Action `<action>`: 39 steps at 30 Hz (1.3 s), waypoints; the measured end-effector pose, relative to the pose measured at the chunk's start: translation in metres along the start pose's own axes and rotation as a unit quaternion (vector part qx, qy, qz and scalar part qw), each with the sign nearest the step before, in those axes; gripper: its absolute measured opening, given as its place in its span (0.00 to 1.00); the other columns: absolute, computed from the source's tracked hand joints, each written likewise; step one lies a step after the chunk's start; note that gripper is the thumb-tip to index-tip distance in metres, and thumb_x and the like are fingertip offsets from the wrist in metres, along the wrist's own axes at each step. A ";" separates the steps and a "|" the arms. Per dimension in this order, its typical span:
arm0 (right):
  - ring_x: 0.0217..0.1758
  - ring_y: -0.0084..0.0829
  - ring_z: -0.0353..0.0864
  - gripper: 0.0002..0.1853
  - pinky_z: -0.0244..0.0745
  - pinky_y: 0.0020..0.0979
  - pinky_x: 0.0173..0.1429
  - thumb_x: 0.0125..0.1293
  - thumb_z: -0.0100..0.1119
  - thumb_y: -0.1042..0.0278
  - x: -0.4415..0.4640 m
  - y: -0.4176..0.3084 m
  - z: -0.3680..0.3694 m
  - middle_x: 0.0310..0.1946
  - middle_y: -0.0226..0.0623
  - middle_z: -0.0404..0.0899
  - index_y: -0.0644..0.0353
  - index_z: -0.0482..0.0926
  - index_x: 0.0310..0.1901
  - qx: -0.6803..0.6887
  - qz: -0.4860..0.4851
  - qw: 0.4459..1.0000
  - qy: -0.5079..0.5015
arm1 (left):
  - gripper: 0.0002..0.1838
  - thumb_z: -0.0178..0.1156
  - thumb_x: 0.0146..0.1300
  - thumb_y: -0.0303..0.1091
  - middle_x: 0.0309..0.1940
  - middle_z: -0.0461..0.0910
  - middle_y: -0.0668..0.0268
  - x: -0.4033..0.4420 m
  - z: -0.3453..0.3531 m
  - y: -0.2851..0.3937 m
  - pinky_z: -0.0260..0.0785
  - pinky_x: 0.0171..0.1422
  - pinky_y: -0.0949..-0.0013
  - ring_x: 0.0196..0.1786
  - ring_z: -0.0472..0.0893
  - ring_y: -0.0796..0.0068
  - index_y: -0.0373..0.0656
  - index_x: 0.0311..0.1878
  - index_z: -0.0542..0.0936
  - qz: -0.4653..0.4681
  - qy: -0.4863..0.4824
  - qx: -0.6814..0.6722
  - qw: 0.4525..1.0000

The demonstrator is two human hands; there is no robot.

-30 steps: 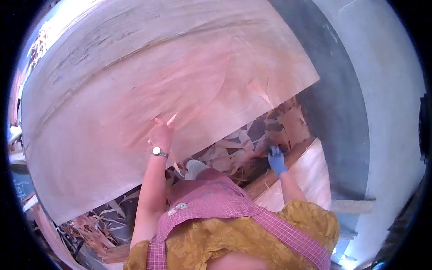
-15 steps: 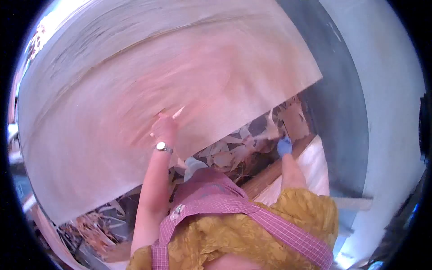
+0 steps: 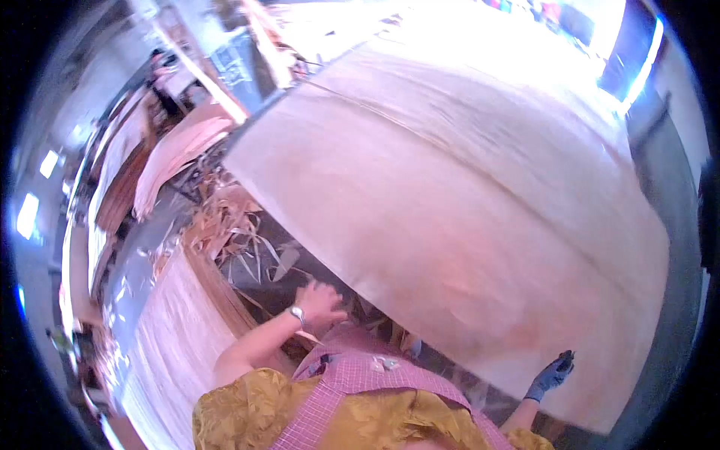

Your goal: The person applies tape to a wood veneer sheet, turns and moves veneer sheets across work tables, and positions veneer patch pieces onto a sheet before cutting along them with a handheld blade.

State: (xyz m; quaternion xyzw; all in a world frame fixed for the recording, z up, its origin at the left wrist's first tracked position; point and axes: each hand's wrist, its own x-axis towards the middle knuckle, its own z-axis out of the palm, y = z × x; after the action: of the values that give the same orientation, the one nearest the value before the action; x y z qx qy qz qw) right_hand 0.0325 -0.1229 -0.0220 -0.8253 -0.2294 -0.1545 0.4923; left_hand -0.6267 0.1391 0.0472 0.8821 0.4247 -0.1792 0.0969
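A large wood sheet [image 3: 450, 210] is spread out in front of the body. The left hand [image 3: 321, 304] is held just beside its near edge, the grip loosely splayed. The blue-gloved right hand [image 3: 551, 376] is placed over the sheet near a corner; how its grip is set cannot be told. Wood scraps [image 3: 225, 217] are strewn beyond the left hand.

The sheet [image 3: 457, 202] is pinkish beige, the glove [image 3: 552, 376] blue, the apron [image 3: 352, 369] pink-checked.
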 end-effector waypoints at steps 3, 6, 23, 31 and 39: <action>0.35 0.24 0.75 0.11 0.70 0.23 0.34 0.70 0.50 0.72 0.012 -0.108 0.133 0.38 0.32 0.78 0.62 0.82 0.47 0.188 -0.042 0.977 -0.090 | 0.26 0.58 0.60 0.58 0.44 0.80 0.56 0.043 -0.076 -0.115 0.68 0.52 0.51 0.49 0.79 0.56 0.44 0.49 0.79 -0.121 0.212 -0.086 0.966; 0.33 0.22 0.73 0.08 0.67 0.23 0.32 0.69 0.50 0.76 -0.024 -0.234 0.196 0.35 0.31 0.76 0.63 0.81 0.37 0.208 -0.096 0.952 -0.204 | 0.28 0.62 0.60 0.54 0.40 0.82 0.54 0.084 -0.127 -0.232 0.73 0.45 0.53 0.41 0.82 0.53 0.39 0.52 0.78 -0.135 0.396 -0.095 0.903; 0.21 0.34 0.74 0.19 0.67 0.35 0.28 0.66 0.63 0.66 -0.288 -0.608 0.351 0.17 0.41 0.74 0.63 0.75 0.17 0.096 -0.141 0.902 -0.396 | 0.47 0.65 0.64 0.45 0.69 0.62 0.45 0.253 -0.447 -0.732 0.70 0.25 0.76 0.39 0.86 0.70 0.27 0.72 0.50 0.046 0.478 -0.660 0.578; 0.24 0.36 0.74 0.12 0.69 0.33 0.31 0.65 0.63 0.72 -0.320 -0.732 0.512 0.23 0.45 0.75 0.65 0.75 0.24 0.213 -0.221 0.790 -0.530 | 0.07 0.65 0.63 0.32 0.29 0.81 0.75 0.201 -0.460 -0.742 0.59 0.25 0.83 0.23 0.67 0.90 0.42 0.42 0.85 0.031 0.466 -0.671 0.576; 0.35 0.50 0.80 0.09 0.73 0.41 0.37 0.68 0.58 0.71 -0.362 -1.057 0.593 0.33 0.50 0.78 0.63 0.78 0.47 0.391 -0.420 0.726 -0.379 | 0.07 0.64 0.66 0.37 0.23 0.77 0.78 0.150 -0.406 -0.768 0.49 0.20 0.82 0.17 0.61 0.91 0.44 0.37 0.84 0.069 0.331 -0.680 0.651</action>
State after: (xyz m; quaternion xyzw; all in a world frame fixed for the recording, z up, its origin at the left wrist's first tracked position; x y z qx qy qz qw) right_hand -0.8173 0.7520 0.3110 -0.3688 -0.7602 0.0837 0.5283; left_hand -1.0470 0.8541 0.3452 0.5969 0.3690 0.4705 0.5350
